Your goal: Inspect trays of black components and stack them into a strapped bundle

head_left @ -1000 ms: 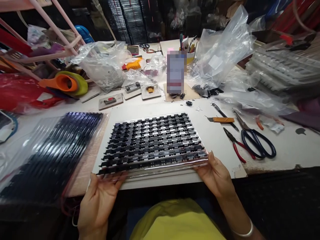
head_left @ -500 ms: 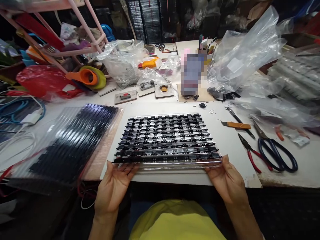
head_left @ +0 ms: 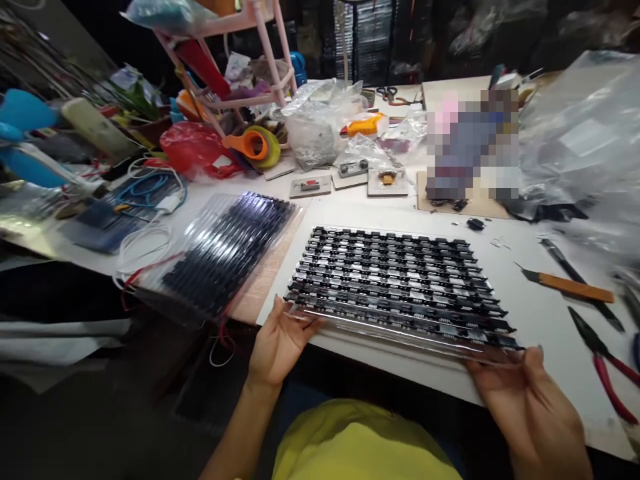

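The white surface [head_left: 193, 193] extends beyond both hands; a large clear plastic bag [head_left: 580, 127] stands on it, well beyond the right hand; a flat white board [head_left: 530, 327] lies between and beyond the hands. A clear plastic tray [head_left: 400, 335], filled with parallel rows of black parts [head_left: 400, 283], is held between the two hands over the board; whether its far edge touches the board cannot be told. A second clear ribbed piece [head_left: 230, 253], dark along its rows, lies beyond and left of the left hand. A red bag [head_left: 197, 150] sits farther out on that side. The left hand [head_left: 280, 343] and right hand [head_left: 530, 400] are well apart, each closed on a near corner of the tray; thumbs at the rim, fingers beneath. Red-handled pliers [head_left: 600, 350] lie right of the right hand; an orange-handled knife [head_left: 575, 287] lies beyond; a small black component [head_left: 476, 224] rests past the tray.
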`<action>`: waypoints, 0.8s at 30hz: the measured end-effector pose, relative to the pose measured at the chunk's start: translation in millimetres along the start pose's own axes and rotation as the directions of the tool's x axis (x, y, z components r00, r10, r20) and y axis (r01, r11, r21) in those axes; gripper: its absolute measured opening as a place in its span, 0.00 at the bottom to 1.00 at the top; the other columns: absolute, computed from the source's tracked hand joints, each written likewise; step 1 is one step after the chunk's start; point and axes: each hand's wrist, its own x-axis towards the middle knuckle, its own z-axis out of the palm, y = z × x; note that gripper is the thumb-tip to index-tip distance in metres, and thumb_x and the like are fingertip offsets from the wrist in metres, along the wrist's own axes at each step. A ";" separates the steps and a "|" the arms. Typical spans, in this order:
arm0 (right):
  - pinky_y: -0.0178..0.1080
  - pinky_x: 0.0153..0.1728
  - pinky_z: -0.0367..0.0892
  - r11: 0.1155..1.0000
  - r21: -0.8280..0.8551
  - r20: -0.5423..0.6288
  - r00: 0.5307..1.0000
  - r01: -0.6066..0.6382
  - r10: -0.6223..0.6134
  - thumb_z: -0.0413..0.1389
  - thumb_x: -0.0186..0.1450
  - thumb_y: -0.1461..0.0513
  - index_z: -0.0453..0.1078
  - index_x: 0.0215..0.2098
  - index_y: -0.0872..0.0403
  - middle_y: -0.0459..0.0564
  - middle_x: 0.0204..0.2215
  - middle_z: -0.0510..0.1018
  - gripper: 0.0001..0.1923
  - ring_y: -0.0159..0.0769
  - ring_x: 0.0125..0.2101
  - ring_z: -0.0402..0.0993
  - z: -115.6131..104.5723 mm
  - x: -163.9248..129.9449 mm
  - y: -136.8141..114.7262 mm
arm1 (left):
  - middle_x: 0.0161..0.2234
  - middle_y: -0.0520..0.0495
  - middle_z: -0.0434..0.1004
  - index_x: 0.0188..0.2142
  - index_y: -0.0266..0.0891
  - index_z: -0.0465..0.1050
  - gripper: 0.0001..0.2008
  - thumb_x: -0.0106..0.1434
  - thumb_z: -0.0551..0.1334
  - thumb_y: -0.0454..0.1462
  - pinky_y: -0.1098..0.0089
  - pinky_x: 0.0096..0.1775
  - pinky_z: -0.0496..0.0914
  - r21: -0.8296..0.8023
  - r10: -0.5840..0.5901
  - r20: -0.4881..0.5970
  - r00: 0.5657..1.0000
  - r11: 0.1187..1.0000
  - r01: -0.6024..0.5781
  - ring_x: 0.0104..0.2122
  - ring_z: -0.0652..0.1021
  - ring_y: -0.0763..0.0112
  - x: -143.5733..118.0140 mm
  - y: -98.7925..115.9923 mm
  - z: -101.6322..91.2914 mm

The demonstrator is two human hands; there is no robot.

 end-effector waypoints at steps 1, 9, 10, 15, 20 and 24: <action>0.57 0.49 0.67 1.000 -0.016 -0.013 1.000 0.007 -0.007 0.52 0.65 0.54 0.75 0.39 0.47 0.50 0.47 0.76 0.12 0.46 0.50 0.70 0.6 -0.1 0.0 | 0.38 0.44 0.81 0.36 0.37 0.76 0.20 0.70 0.46 0.40 0.54 0.48 0.70 -0.005 -0.005 0.007 1.000 1.000 0.005 0.41 0.79 0.61 -0.7 0.3 -0.6; 0.53 0.50 0.68 0.996 -0.060 0.012 0.998 0.061 -0.061 0.51 0.66 0.51 0.74 0.41 0.49 0.50 0.48 0.75 0.15 0.44 0.52 0.68 6.9 -5.0 1.1 | 0.39 0.40 0.80 0.42 0.36 0.75 0.20 0.69 0.47 0.43 0.48 0.52 0.64 0.086 -0.050 0.109 0.993 0.995 0.041 0.42 0.79 0.55 -4.0 2.0 -3.1; 0.52 0.50 0.68 0.995 -0.070 0.020 0.997 0.073 -0.072 0.51 0.66 0.51 0.74 0.41 0.50 0.50 0.47 0.76 0.15 0.43 0.51 0.68 7.3 -5.2 1.2 | 0.39 0.39 0.80 0.42 0.36 0.74 0.20 0.69 0.47 0.44 0.48 0.52 0.64 0.092 -0.046 0.102 0.994 0.995 0.037 0.42 0.79 0.55 -3.9 2.0 -3.1; 0.50 0.43 0.73 0.989 -0.113 0.036 0.995 0.095 -0.092 0.52 0.65 0.51 0.74 0.36 0.52 0.50 0.35 0.80 0.15 0.42 0.40 0.76 3.5 -4.2 2.4 | 0.38 0.39 0.80 0.39 0.37 0.75 0.20 0.69 0.47 0.44 0.47 0.52 0.63 0.090 -0.028 0.047 0.998 0.996 0.024 0.40 0.80 0.55 -2.8 1.5 -2.0; 0.46 0.39 0.75 0.980 -0.176 0.037 0.995 0.094 -0.089 0.54 0.64 0.50 0.74 0.29 0.55 0.52 0.26 0.79 0.18 0.40 0.30 0.77 -0.5 -3.4 1.4 | 0.35 0.40 0.81 0.33 0.38 0.75 0.22 0.69 0.45 0.44 0.50 0.49 0.67 0.075 -0.018 0.032 0.999 0.997 0.016 0.40 0.80 0.55 -1.3 2.1 -0.7; 0.44 0.33 0.75 0.958 -0.251 0.053 0.990 0.139 -0.130 0.54 0.63 0.49 0.74 0.27 0.56 0.52 0.22 0.79 0.20 0.40 0.25 0.76 0.8 -2.9 -1.2 | 0.32 0.41 0.81 0.34 0.37 0.74 0.22 0.69 0.45 0.44 0.52 0.48 0.69 0.071 -0.013 0.005 1.000 0.997 0.013 0.37 0.81 0.58 -0.7 3.2 1.1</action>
